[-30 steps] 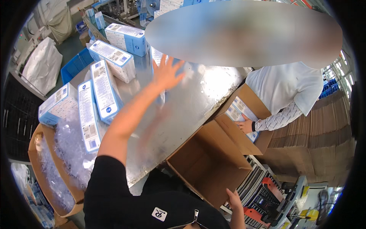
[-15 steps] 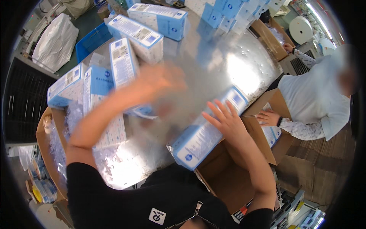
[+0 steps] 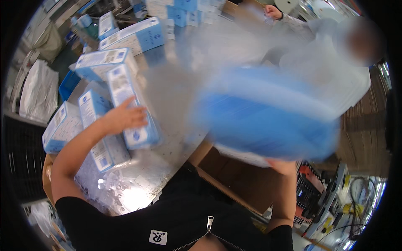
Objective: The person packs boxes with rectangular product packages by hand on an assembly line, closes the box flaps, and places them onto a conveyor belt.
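Observation:
My right hand (image 3: 283, 166) grips the lower edge of a blue-and-white box (image 3: 268, 115), held up and smeared by motion; most of its fingers are hidden behind the box. Below it is an open brown cardboard carton (image 3: 240, 178) at the table's edge. Over on the left, my left hand (image 3: 125, 117) lies with spread fingers across a tall blue-and-white box (image 3: 121, 85). Beside that hand, another such box (image 3: 93, 104) leans on the metal table (image 3: 171, 121), and one more (image 3: 63, 125) stands farther left.
Several matching boxes (image 3: 138, 35) stand toward the back left, with more stacked boxes (image 3: 184, 12) at the far edge. Clear plastic pieces (image 3: 111, 186) lie near my left arm. A co-worker in a light top (image 3: 326, 71) is at the right; flattened cardboard (image 3: 364, 129) is piled behind.
My right hand has lifted the box off the table edge and up over the carton. My left hand has swung left onto a standing box. The view has shifted.

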Demonstrator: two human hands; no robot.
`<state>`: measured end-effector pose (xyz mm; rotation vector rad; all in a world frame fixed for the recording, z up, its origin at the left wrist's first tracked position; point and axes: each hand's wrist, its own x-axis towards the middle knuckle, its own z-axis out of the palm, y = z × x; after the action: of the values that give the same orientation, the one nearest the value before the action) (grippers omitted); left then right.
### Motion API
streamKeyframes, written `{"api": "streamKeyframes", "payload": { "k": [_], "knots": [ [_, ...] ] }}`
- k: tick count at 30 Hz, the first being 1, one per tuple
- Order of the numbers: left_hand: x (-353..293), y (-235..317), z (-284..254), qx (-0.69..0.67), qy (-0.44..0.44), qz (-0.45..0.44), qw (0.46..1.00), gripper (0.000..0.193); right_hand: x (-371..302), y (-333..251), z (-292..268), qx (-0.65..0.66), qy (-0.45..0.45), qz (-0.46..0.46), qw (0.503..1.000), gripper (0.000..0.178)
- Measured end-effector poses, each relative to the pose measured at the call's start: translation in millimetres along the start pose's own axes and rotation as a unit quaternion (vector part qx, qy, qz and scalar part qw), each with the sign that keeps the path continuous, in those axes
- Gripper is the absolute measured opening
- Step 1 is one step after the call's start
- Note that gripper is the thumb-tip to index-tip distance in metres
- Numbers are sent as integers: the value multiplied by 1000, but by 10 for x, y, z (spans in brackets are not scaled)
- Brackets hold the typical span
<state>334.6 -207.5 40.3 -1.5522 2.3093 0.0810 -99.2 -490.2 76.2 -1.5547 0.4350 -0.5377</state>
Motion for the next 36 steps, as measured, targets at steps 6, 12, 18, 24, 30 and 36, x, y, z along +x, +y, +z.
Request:
{"api": "streamKeyframes", "payload": {
  "k": [6, 12, 18, 24, 30, 36],
  "knots": [
    [631, 403, -783, -106, 10, -105, 989, 76, -1738, 168, -966, 256, 368, 20, 894, 71],
    [1628, -186, -239, -317, 239, -256, 881, 93, -2303, 385, -512, 390, 470, -113, 784, 65],
    [1757, 455, -794, -536, 277, -135, 786, 81, -2245, 337, -403, 438, 494, -98, 745, 67],
    [3121, 2260, -647, -268, -25, 261, 927, 94, -2259, 156, -534, 435, 516, -39, 737, 69],
    [3351, 2420, 1197, -245, -423, 177, 854, 92, -2298, 188, -622, 341, 410, 44, 845, 75],
    [2977, 2067, -32, -845, -106, 203, 483, 95, -2389, 720, -682, 158, 454, 138, 866, 72]
  ]
}}
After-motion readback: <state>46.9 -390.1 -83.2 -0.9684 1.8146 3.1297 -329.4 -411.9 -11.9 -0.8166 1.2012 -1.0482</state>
